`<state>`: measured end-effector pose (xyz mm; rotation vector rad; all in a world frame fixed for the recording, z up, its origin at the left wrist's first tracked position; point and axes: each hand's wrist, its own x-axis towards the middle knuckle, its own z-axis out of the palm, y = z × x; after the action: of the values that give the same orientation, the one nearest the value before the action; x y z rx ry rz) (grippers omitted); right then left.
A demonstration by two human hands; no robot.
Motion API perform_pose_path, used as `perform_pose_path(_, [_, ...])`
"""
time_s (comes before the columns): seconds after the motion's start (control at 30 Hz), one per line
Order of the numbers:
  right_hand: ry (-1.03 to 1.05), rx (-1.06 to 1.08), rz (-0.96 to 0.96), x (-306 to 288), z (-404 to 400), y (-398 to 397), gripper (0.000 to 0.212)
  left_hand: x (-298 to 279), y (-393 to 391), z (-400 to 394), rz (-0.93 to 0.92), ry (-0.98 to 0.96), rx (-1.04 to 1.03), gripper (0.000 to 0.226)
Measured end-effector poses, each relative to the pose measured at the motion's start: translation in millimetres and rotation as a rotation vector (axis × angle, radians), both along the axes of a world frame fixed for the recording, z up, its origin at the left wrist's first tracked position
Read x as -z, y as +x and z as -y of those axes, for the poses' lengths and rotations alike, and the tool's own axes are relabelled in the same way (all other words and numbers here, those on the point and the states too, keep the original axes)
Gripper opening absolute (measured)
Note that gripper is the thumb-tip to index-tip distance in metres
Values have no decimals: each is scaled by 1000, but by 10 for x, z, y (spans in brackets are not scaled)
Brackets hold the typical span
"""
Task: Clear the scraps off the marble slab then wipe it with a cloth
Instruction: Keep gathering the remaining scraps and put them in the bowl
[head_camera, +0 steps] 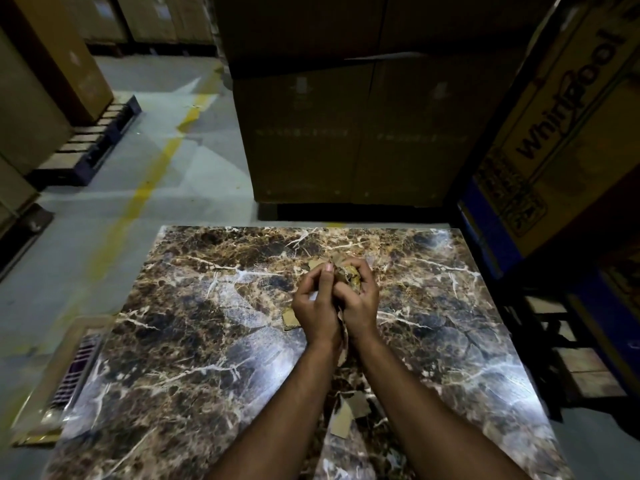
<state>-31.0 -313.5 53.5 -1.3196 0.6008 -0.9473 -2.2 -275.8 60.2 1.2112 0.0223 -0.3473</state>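
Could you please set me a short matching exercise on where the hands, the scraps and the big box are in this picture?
Things:
1. crumpled scraps
2. flat scraps
3. Whirlpool box
4. marble slab

Places:
A. at the right edge of the view
B. gathered between the left hand and right hand
C. under everything
D. between the forearms

Pairs: 1-B, 2-D, 3-A, 4-C

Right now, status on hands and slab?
Both hands, left and right, grip gathered scraps. Loose scraps remain on marble slab. No cloth visible.
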Motion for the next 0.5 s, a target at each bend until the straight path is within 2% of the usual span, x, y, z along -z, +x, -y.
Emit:
perform_pose_path(0.07, [83, -53, 76, -64, -12, -49, 24, -1, -11, 14, 27, -6, 32, 8])
perform_pose_path(0.13, [111, -90, 139, -108, 20, -80, 21, -28, -35, 31, 35, -13, 39, 15])
perform_pose_path(0.2, [74, -88, 154, -140, 45, -90, 32, -53, -68, 46, 22, -16, 28, 19])
perform_pose_path(0.27, [72, -69, 149, -156, 58, -99, 34, -73, -104, 53, 19, -19, 20, 14])
perform_pose_path(0.43, [14, -70, 117, -97, 54, -197, 18, -164, -237, 4, 64, -36, -11, 15])
perform_pose_path(0.5, [-15, -85, 130, -92, 40, -218, 21, -187, -295, -27, 77, -44, -43, 16])
